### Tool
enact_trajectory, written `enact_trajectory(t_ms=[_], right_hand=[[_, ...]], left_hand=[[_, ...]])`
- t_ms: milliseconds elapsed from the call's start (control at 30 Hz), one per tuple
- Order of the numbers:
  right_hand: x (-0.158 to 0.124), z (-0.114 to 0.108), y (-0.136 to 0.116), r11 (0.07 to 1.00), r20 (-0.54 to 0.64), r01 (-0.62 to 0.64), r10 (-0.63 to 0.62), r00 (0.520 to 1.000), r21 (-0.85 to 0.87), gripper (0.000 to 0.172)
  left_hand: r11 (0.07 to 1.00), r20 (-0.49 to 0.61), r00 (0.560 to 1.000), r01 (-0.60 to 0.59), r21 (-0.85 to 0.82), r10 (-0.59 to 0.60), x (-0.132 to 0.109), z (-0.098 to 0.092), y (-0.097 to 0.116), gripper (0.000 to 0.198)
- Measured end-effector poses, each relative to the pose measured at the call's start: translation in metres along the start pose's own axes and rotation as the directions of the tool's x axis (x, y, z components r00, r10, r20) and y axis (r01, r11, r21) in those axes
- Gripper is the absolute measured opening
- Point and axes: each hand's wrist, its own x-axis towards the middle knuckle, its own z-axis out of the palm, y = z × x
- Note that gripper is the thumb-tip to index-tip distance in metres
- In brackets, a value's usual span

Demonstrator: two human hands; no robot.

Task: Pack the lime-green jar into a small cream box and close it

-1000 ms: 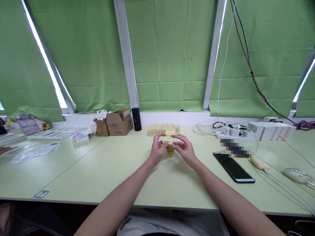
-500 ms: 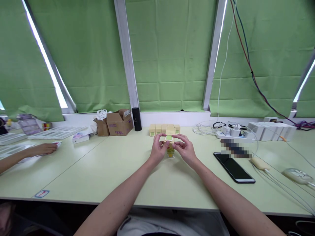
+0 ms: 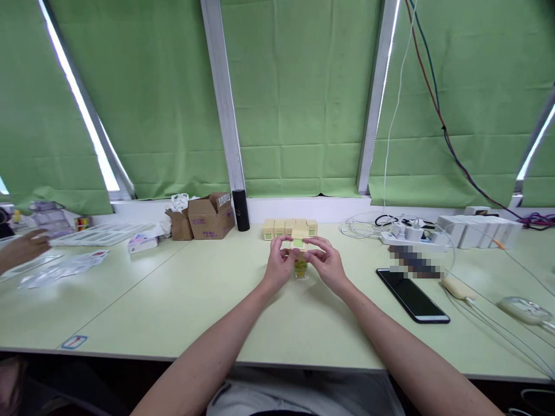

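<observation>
Between both hands is a small cream box [image 3: 298, 243] with a pale green square on its face and a flap standing up behind it. Directly below it, a small clear jar [image 3: 300, 269] with yellow-green contents shows on the table; whether its top sits inside the box cannot be made out. My left hand [image 3: 281, 261] grips the box's left side, thumb in front and fingers arched over the top. From the other side my right hand [image 3: 327, 263] holds it, thumb and forefinger near the lower edge.
Behind the hands stands a row of similar cream boxes [image 3: 280, 227]. A black phone [image 3: 411, 294] and cables lie right, near a power strip [image 3: 414, 238]. Cardboard box [image 3: 212, 216] and black cylinder [image 3: 241, 210] stand back left. A co-worker's hand [image 3: 23, 249] is far left, near plastic packets [image 3: 65, 269].
My hands and the box stay almost still, with only slight finger shifts. The co-worker's hand has moved left, away from the plastic packets, which are now uncovered.
</observation>
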Motion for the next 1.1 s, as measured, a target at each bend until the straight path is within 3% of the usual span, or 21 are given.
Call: enact_trajectory(t_ms=[200, 367, 733, 933, 1100], right_hand=[[0.002, -0.002, 0.004, 1.000, -0.014, 0.007, -0.007, 1.000, -0.022, 0.041], [0.002, -0.001, 0.002, 0.999, -0.006, -0.002, 0.002, 1.000, -0.036, 0.041], [0.001, 0.001, -0.001, 0.994, 0.020, 0.099, -0.098, 0.995, -0.037, 0.051], [-0.003, 0.003, 0.000, 0.977, 0.100, 0.153, -0.139, 0.985, -0.150, 0.045], [-0.010, 0.004, -0.003, 0.915, 0.196, 0.233, -0.175, 0.965, -0.330, 0.053]], left_hand=[[0.998, -0.033, 0.999, -0.020, 0.052, 0.022, 0.001, 0.000, -0.001, 0.045], [0.993, 0.005, 0.998, -0.066, 0.100, 0.066, 0.000, -0.002, -0.003, 0.046], [0.855, 0.071, 0.929, -0.362, 0.372, 0.362, -0.003, -0.007, 0.000, 0.036], [0.783, 0.069, 0.904, -0.402, 0.475, 0.422, -0.002, -0.007, -0.003, 0.040], [0.787, 0.011, 0.910, -0.364, 0.499, 0.414, 0.000, -0.009, -0.006, 0.047]])
